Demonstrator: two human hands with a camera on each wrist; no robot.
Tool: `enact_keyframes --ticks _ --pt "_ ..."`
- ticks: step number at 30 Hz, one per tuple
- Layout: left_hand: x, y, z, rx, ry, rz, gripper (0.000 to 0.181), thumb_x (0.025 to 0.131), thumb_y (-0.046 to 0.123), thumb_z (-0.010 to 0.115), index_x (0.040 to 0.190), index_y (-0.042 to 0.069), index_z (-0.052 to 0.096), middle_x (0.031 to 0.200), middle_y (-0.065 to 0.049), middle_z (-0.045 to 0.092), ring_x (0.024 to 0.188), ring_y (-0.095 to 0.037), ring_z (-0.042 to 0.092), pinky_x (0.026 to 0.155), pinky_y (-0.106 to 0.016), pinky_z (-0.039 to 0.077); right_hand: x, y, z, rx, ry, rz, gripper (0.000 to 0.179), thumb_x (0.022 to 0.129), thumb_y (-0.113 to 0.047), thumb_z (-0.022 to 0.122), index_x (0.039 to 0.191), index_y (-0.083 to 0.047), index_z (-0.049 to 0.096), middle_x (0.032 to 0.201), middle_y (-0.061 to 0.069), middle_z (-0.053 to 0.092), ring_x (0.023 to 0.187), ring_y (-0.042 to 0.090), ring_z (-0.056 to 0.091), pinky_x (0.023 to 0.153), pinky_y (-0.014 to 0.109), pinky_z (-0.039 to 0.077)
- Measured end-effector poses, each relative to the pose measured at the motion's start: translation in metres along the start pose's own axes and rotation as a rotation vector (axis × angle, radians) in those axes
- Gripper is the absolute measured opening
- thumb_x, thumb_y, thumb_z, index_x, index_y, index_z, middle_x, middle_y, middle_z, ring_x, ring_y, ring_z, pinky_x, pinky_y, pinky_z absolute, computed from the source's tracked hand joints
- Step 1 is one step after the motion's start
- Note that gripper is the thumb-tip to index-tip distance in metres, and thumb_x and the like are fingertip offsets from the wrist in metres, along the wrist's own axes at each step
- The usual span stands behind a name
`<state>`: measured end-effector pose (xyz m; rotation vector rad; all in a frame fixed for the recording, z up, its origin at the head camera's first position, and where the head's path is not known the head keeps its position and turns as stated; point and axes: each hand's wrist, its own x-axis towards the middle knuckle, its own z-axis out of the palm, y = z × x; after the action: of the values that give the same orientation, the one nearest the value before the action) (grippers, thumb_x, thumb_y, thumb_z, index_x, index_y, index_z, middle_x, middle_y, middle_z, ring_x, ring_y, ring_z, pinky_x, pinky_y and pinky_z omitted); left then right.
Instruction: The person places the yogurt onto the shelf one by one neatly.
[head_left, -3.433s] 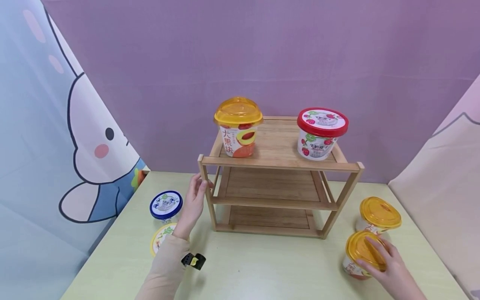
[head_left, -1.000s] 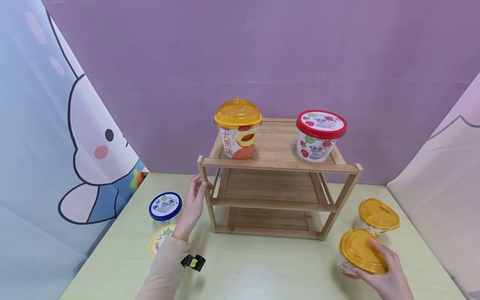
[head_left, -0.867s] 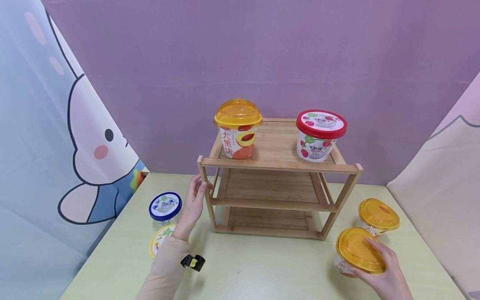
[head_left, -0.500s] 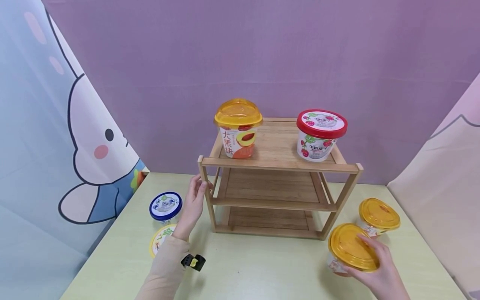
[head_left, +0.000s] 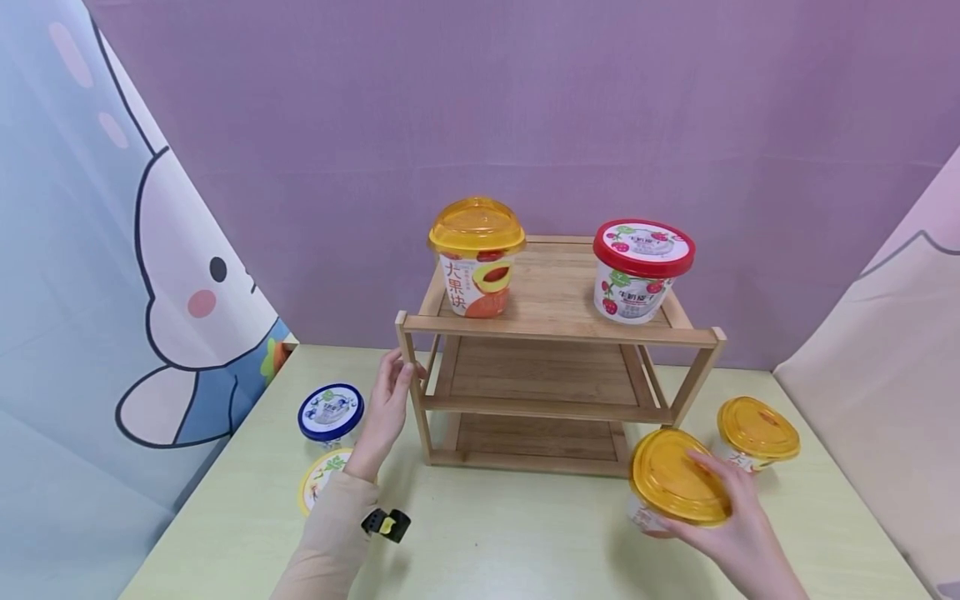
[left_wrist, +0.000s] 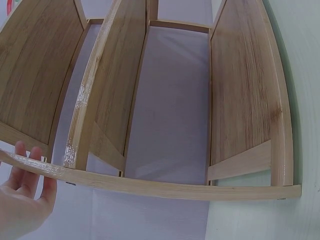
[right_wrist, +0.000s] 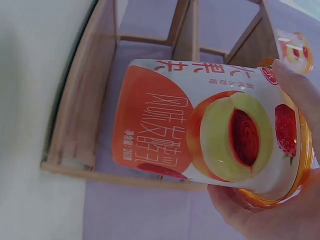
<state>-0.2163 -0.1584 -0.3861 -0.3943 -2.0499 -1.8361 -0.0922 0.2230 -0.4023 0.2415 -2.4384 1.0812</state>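
Observation:
My right hand (head_left: 738, 529) grips a peach yogurt cup (head_left: 678, 479) by its domed amber lid, in front of the right foot of the wooden shelf rack (head_left: 555, 408). In the right wrist view, the cup (right_wrist: 200, 120) shows its peach picture, with thumb and fingers around the lid end. My left hand (head_left: 386, 408) holds the rack's front left post; up close, the left wrist view has the fingers (left_wrist: 35, 172) curled behind that post. On the rack's top tier stand another peach yogurt cup (head_left: 480, 258) at left and a red-lidded pudding cup (head_left: 643, 271) at right.
A third amber-lidded cup (head_left: 757, 429) stands on the table right of the rack. At left are a blue-lidded cup (head_left: 332, 412) and a yellow-lidded cup (head_left: 322, 479), the latter partly behind the left forearm. A purple curtain (head_left: 555, 117) hangs behind the rack.
My right hand has taken the peach yogurt cup from beside the other amber-lidded one and moved it left and forward, toward the rack's right foot. The left hand has stayed on the post.

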Motion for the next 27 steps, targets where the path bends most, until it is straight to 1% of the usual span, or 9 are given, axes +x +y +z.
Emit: enact_keyframes --ticks 7,13,16,17,18,20,24,25,27 --pt "0.001 -0.001 0.000 0.006 0.007 -0.008 0.032 0.096 0.016 0.035 0.123 -0.003 0.034 0.092 -0.024 0.052 0.087 -0.004 0.049 0.083 -0.030 0.034 0.012 -0.022 0.006 -0.003 -0.008 -0.031 0.080 0.046 -0.011 0.086 0.116 -0.001 0.049 0.114 0.015 0.047 0.100 -0.007 0.031 0.080 -0.001 0.019" --pt "0.001 0.000 0.000 0.003 -0.001 -0.028 0.032 0.096 0.016 0.035 0.123 -0.002 0.034 0.094 -0.026 0.051 0.088 -0.005 0.049 0.084 -0.033 0.034 0.023 -0.039 0.010 0.006 -0.015 -0.083 0.080 0.045 -0.014 0.087 0.115 -0.003 0.050 0.112 0.015 0.046 0.103 0.015 0.039 0.082 0.000 0.020" --pt "0.001 0.001 0.000 0.002 0.003 -0.025 0.032 0.096 0.016 0.035 0.123 -0.001 0.035 0.094 -0.025 0.051 0.087 -0.005 0.049 0.083 -0.032 0.035 0.028 -0.049 0.011 0.027 -0.049 -0.072 0.079 0.047 -0.016 0.087 0.116 -0.005 0.050 0.116 0.018 0.043 0.106 0.030 0.040 0.094 0.022 0.032" --pt "0.000 0.001 0.000 0.005 0.003 -0.022 0.031 0.096 0.015 0.035 0.123 -0.001 0.035 0.093 -0.023 0.052 0.087 -0.005 0.049 0.083 -0.032 0.035 0.030 -0.052 0.012 0.024 -0.067 -0.060 0.079 0.048 -0.017 0.086 0.117 -0.006 0.049 0.117 0.018 0.042 0.108 0.032 0.040 0.094 0.031 0.034" --pt "0.000 0.001 0.000 0.003 0.005 -0.020 0.031 0.096 0.015 0.035 0.123 -0.002 0.035 0.092 -0.021 0.052 0.087 -0.005 0.049 0.082 -0.031 0.035 0.032 -0.055 0.013 0.026 -0.076 -0.061 0.078 0.049 -0.018 0.086 0.117 -0.006 0.049 0.119 0.018 0.042 0.109 0.034 0.039 0.094 0.032 0.034" --pt "0.000 0.001 0.000 0.003 0.008 -0.018 0.031 0.096 0.014 0.035 0.123 -0.002 0.035 0.090 -0.016 0.053 0.086 -0.005 0.050 0.082 -0.030 0.035 0.036 -0.061 0.015 0.042 -0.096 -0.063 0.078 0.050 -0.018 0.086 0.117 -0.007 0.049 0.121 0.020 0.040 0.111 0.037 0.038 0.088 0.049 0.036" --pt "0.000 0.002 0.000 0.000 0.012 -0.010 0.031 0.096 0.015 0.036 0.122 -0.002 0.035 0.088 -0.012 0.053 0.086 -0.006 0.050 0.081 -0.031 0.035 0.044 -0.071 0.021 0.077 -0.123 -0.080 0.077 0.051 -0.019 0.085 0.118 -0.007 0.048 0.121 0.019 0.039 0.108 0.035 0.041 0.088 0.047 0.038" --pt "0.000 0.002 0.000 0.000 0.010 -0.009 0.031 0.096 0.016 0.036 0.122 -0.002 0.035 0.089 -0.012 0.053 0.086 -0.006 0.050 0.082 -0.032 0.035 0.045 -0.073 0.022 0.082 -0.133 -0.075 0.077 0.052 -0.019 0.085 0.118 -0.007 0.048 0.121 0.018 0.039 0.107 0.035 0.042 0.083 0.054 0.038" --pt "0.000 0.002 0.000 -0.002 0.007 -0.010 0.032 0.096 0.017 0.036 0.122 -0.002 0.035 0.089 -0.011 0.053 0.087 -0.006 0.050 0.082 -0.034 0.035 0.048 -0.078 0.025 0.085 -0.145 -0.078 0.077 0.053 -0.019 0.085 0.119 -0.007 0.047 0.121 0.016 0.039 0.106 0.032 0.044 0.084 0.051 0.040"
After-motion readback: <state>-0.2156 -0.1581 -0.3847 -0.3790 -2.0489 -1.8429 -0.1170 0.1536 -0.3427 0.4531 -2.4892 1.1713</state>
